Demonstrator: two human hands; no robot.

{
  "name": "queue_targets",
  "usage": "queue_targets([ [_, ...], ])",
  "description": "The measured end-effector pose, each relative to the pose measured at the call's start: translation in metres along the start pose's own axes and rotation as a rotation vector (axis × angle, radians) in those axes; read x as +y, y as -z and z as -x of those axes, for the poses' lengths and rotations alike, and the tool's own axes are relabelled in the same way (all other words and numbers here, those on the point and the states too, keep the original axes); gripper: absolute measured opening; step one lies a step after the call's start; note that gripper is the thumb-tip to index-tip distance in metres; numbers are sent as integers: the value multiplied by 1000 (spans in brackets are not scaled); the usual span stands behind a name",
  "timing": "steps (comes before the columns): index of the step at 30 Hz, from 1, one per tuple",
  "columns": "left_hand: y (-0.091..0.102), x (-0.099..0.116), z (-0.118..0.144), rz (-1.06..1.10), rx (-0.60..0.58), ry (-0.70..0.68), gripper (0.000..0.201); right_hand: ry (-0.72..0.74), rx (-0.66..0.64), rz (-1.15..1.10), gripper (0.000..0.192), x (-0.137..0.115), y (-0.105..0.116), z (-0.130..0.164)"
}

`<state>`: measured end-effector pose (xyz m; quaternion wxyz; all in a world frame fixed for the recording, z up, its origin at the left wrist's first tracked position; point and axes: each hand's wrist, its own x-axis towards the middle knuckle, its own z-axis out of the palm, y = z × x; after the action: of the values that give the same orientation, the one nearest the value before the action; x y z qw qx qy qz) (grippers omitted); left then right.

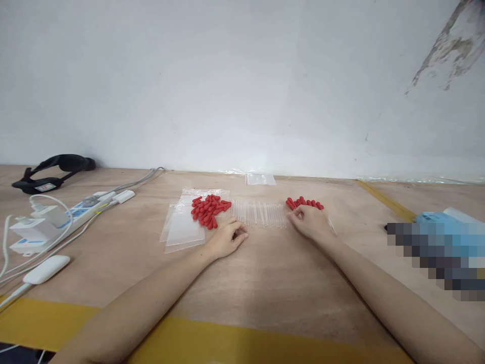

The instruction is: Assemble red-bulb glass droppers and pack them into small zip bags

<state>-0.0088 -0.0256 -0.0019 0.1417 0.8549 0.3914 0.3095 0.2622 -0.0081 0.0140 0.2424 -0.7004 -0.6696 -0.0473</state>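
A pile of red rubber bulbs [210, 210], shaped like dropper tops, lies left of centre. Beside it stretches a row of thin clear tubes [261, 214], laid side by side. My left hand [228, 237] rests just in front of the pile and the row's left end, its fingers curled in toward the thumb; anything between them is too small to make out. A second group of red bulbs [305, 202] sits right of the row, with clear tube ends [332, 225] showing past my wrist. Over its front edge my right hand [311, 221] is closed in a pinch, its contents hidden.
Clear plastic bags [184, 233] lie under and beside the left pile, another bag [260, 179] near the wall. At left are a power strip [71, 220] with cables, a white adapter [47, 269] and a black strap [56, 169]. A blue package [435, 218] is at right.
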Motion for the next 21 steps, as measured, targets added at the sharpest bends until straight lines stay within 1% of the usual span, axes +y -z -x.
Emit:
queue_targets([
  [2, 0, 0, 0, -3, 0, -3, 9, 9, -37, 5, 30, -11, -5, 3],
  [4, 0, 1, 1, -6, -2, -6, 10, -40, -77, 21, 31, -18, -9, 4],
  [7, -2, 3, 1, -29, -7, -5, 10, -106, -120, 48, 29, -21, -12, 3],
  [9, -2, 4, 1, -95, 29, -2, 11, -125, -134, 50, 27, -19, -12, 2],
  [11, 2, 3, -1, -221, 107, 19, 12, -131, -135, 32, 27, -18, -13, 2],
  [13, 12, -2, -3, -379, 189, 78, 15, -141, -109, 3, 28, -16, -15, 2],
  [15, 25, -9, -5, -529, 236, 169, 18, -149, -63, -41, 28, -16, -16, 3],
  [18, 42, -19, -5, -710, 256, 281, 29, -122, 30, -107, 28, -18, -16, 6],
  [21, 50, -23, -3, -828, 246, 307, 38, -58, 89, -131, 27, -20, -16, 13],
])
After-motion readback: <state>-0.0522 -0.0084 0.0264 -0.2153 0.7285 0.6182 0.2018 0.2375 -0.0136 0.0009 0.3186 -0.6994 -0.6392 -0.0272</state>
